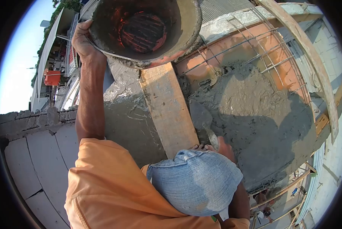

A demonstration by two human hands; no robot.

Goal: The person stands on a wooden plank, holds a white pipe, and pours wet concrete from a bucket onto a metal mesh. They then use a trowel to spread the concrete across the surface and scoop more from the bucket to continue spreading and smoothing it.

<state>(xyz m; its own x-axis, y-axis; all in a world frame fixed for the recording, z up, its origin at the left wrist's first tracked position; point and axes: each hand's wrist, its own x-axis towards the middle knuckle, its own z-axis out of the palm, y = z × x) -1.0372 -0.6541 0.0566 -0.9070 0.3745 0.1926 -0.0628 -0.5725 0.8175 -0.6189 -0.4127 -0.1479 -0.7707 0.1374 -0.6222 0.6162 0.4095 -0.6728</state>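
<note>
My left hand [83,40] grips the rim of a cement-coated bucket [184,24] at the top of the head view. The bucket is tipped so that its inside faces me; grey residue coats its wall, with some red showing at the bottom. Low in the middle, beside my bent knee, my right hand [225,149] is closed around the handle of a trowel [200,114]. The trowel's blade is smeared grey and lies against the wet concrete [251,114], just right of a wooden plank [169,103]. My knee hides part of the right forearm.
Steel rebar [270,61] crosses orange formwork at the upper right, partly buried in concrete. A curved wooden board [308,49] edges the right side. Smoother concrete [125,126] lies left of the plank. A block wall [45,152] stands at left. A person is partly visible below, at lower right.
</note>
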